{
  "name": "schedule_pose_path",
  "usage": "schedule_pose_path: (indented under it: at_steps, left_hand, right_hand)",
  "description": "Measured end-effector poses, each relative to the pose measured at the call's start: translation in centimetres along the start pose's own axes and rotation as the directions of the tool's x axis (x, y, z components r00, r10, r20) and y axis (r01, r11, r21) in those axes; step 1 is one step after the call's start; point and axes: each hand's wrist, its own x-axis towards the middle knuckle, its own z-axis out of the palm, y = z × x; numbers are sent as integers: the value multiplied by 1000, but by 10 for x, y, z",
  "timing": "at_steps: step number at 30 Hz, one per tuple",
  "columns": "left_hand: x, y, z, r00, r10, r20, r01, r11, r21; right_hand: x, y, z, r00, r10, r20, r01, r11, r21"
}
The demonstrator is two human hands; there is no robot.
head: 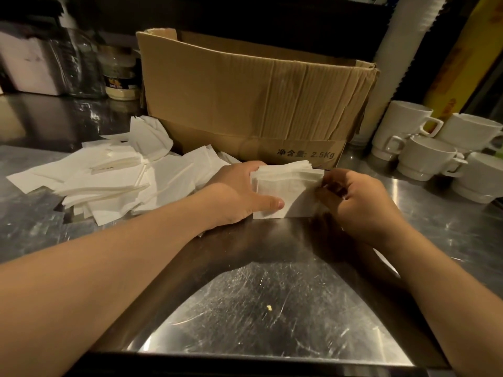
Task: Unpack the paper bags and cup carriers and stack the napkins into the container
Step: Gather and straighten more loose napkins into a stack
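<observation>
Head view: napkin stack [288,193] is clamped between both hands, left hand [239,194] curled round one end, right hand [362,205] pinching the other. Cardboard box [255,104], probably the container, stands just beyond the fingers; loose napkins [109,178] lie outside the left hand.

Cardboard box [245,104] blocks ahead (mugs [424,156] right); near counter [272,322] free.

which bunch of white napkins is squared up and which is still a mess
The squared stack of white paper napkins between the left hand and right hand is tidy; the loose white napkin pile left of it lies scattered.
</observation>
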Motion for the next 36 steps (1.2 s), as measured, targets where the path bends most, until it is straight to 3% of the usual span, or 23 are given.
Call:
schedule_pose_path:
  at_steps: [3,8,11,13,17,21,26,36]
  left_hand:
    - [-1,-1,-1,999,33,-25,-35,997,-72]
    - [-1,1,-1,1000,11,-13,-11,1000,-24]
    - [0,0,-1,999,26,-20,-26,999,-31]
    - [-1,-1,-1,998,61,5,-61,995,-74]
    - [-3,-3,-1,994,105,35,-99,986,-132]
    - [0,-6,0,994,75,73,-67,993,-102]
    - [0,-5,0,991,87,101,-81,995,-55]
    - [1,-3,1,994,64,88,-65,998,10]
  right_hand:
    - [1,0,-1,997,29,-65,-22,994,107]
    - [-1,-4,-1,993,76,87,-85,991,107]
    - [-1,-9,0,999,44,3,-43,957,286]
    - [-3,-12,-1,998,-16,64,-7,938,346]
    - [-6,-8,2,961,-101,259,23,957,288]
    - [-6,-8,4,986,-109,127,56,931,362]
    - [-7,-9,3,955,-142,260,10,892,451]
    - [-8,-11,4,961,-160,225,58,914,402]
